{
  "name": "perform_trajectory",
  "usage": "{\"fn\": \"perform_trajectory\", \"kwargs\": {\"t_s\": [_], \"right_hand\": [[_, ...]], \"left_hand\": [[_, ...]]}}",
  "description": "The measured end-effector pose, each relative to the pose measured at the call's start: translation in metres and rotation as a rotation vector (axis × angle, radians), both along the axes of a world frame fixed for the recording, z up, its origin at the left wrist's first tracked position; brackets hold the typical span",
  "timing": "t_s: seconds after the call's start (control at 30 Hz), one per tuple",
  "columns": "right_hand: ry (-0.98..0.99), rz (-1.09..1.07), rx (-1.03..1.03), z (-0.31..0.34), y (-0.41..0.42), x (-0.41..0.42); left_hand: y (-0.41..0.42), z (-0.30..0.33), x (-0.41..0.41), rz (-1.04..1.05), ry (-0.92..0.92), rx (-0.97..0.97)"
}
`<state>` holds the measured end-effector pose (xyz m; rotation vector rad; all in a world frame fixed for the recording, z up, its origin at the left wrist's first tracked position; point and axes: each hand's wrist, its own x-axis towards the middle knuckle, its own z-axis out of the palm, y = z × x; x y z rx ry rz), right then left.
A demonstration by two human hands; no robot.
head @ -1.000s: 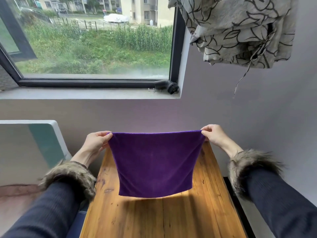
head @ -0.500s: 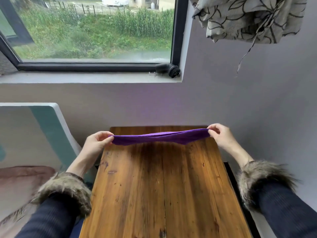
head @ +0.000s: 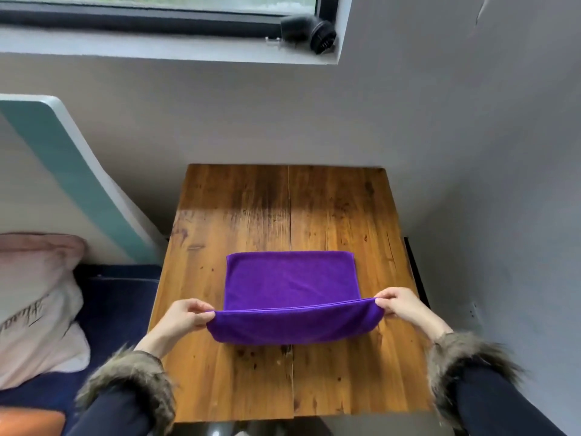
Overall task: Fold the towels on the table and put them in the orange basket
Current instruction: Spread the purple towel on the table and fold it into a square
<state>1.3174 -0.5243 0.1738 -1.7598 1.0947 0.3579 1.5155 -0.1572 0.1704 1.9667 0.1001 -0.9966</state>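
both arms reach forward in fur-cuffed sleeves. the left hand [head: 185, 319] and right hand [head: 401, 305] each pinch with thumb and fingertips.

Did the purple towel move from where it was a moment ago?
Yes. The purple towel was stretched in the air near the far edge of the wooden table; now its far part lies on the tabletop, closer to the person.

Orange object [head: 30, 421] cut by bottom-left edge, identity unclear; towel [head: 289, 281] near edge hides table [head: 345, 221] beneath.
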Motion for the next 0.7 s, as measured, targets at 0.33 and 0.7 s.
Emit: {"fn": "perform_trajectory", "kwargs": {"t_s": [0.33,0.7], "right_hand": [[-0.194,-0.094,-0.2,-0.022,-0.025,0.062],[-0.108,-0.059,-0.335,-0.071,-0.043,0.103]], "left_hand": [[-0.048,-0.009,0.057,0.105,-0.174,-0.044],[-0.086,-0.062,0.095,0.206,-0.204,-0.014]]}}
